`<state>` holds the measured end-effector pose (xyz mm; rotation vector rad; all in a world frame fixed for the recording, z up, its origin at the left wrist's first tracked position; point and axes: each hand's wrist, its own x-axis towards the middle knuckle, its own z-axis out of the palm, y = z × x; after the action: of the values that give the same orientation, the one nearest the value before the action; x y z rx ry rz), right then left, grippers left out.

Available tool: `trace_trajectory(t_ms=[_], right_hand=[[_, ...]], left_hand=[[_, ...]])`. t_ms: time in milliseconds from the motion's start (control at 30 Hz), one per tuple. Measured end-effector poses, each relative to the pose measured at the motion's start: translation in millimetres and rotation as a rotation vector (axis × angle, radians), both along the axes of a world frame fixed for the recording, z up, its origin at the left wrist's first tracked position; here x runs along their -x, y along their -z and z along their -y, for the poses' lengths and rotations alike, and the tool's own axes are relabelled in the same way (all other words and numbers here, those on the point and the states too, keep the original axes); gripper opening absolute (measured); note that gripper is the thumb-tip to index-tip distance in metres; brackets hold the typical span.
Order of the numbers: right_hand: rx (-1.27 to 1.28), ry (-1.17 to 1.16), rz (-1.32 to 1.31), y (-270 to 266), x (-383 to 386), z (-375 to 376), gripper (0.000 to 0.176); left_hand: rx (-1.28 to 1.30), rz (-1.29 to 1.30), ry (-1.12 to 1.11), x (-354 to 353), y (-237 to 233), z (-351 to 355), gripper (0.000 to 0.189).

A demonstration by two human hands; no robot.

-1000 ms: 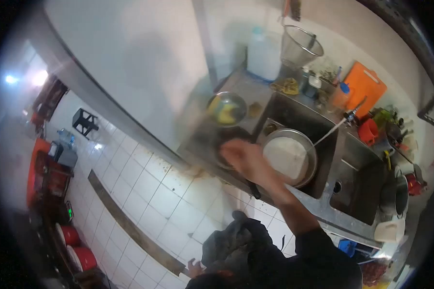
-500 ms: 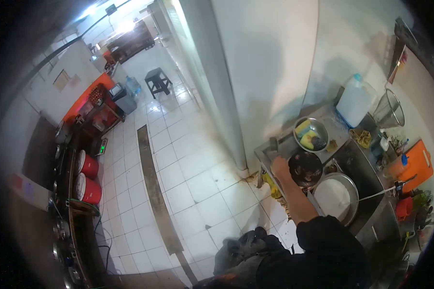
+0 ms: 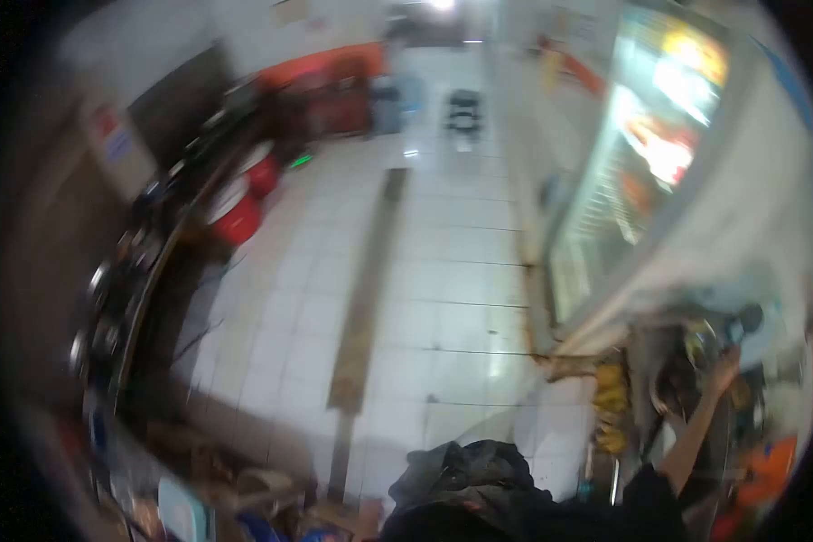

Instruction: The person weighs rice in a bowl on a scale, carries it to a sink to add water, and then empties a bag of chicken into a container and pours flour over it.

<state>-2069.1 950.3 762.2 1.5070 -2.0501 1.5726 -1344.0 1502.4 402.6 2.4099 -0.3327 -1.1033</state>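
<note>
One swing of the head has pushed the sink counter, centre-frame half a second ago, to the right edge, and motion blur now smears everything. Far left of the hand, red containers (image 3: 244, 212) stand by a dark worktop. Nearer, a dark strip (image 3: 366, 334) runs along the white tiled floor (image 3: 461, 271). A lit glass-fronted cooler (image 3: 659, 154) looms above the hand, and a yellow cloth (image 3: 610, 397) hangs just left of it. The right hand (image 3: 723, 366) stays stretched back to the dark pan (image 3: 670, 388) on the counter, at or touching its rim. The blur hides whether the fingers grip it. The work there appears to go on unwatched. The left hand is out of sight.
</note>
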Motion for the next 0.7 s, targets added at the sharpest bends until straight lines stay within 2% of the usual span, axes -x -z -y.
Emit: trace_trajectory(t_ms=[33,67,100,133,167,200,233,300,333,367,433,467,533,567,600,633,667,700], right_hand=[[0.077,-0.116,0.538,-25,-88,-17,0.04],[-0.072,-0.134,0.671,-22,-138,-27,0.042],[-0.244,-0.354,0.447,-11,-178,-43,0.044],[-0.375,-0.505,0.255,13,-212,-47,0.041],[-0.275,-0.424,-0.064,102,-219,-35,0.041],[-0.228,-0.773,-0.158,75,-305,-100,0.042],[-0.355,-0.828,-0.054,169,-294,-77,0.043],[-0.611,-0.884,0.155,339,-280,-39,0.045],[-0.942,-0.667,-0.017,307,-349,-102,0.045],[-1.07,-0.633,-0.091,287,-413,-131,0.045],[-1.207,-0.689,-0.195,290,-505,-152,0.046],[-1.242,-0.737,-0.25,295,-548,-153,0.046],[-1.286,-0.824,-0.341,301,-630,-152,0.046],[-1.292,-0.855,-0.388,301,-669,-146,0.046],[-1.291,-0.894,-0.433,298,-708,-134,0.046],[-1.271,-0.926,-0.474,294,-753,-123,0.046],[-1.264,-0.949,-0.505,292,-793,-113,0.046],[-1.236,-0.968,-0.551,287,-830,-100,0.046]], left_hand=[[-0.003,0.139,0.074,-22,21,3,0.031],[0.057,0.397,0.137,-45,37,14,0.031],[-0.027,0.083,0.052,-81,-85,57,0.037],[0.284,0.332,-0.121,-101,-103,72,0.037],[0.276,0.33,-0.12,-134,-111,82,0.038],[0.387,0.359,-0.12,-159,-124,94,0.042],[0.501,0.331,-0.192,-176,-148,104,0.043],[0.456,0.183,-0.317,-202,-207,122,0.036],[0.522,0.223,-0.289,-216,-187,117,0.037],[0.585,0.269,-0.257,-226,-165,108,0.038],[0.587,0.116,-0.294,-231,-159,78,0.042],[0.471,0.215,-0.297,-229,-146,57,0.045],[0.269,0.196,-0.358,-214,-90,0,0.045],[0.027,0.096,-0.381,-204,-97,-29,0.044],[-0.156,-0.086,-0.292,-193,-67,-64,0.042],[-0.15,-0.032,-0.489,-160,-31,-102,0.043],[-0.365,-0.17,-0.519,-141,-16,-137,0.046],[-0.355,-0.181,-0.559,-123,0,-159,0.046]])
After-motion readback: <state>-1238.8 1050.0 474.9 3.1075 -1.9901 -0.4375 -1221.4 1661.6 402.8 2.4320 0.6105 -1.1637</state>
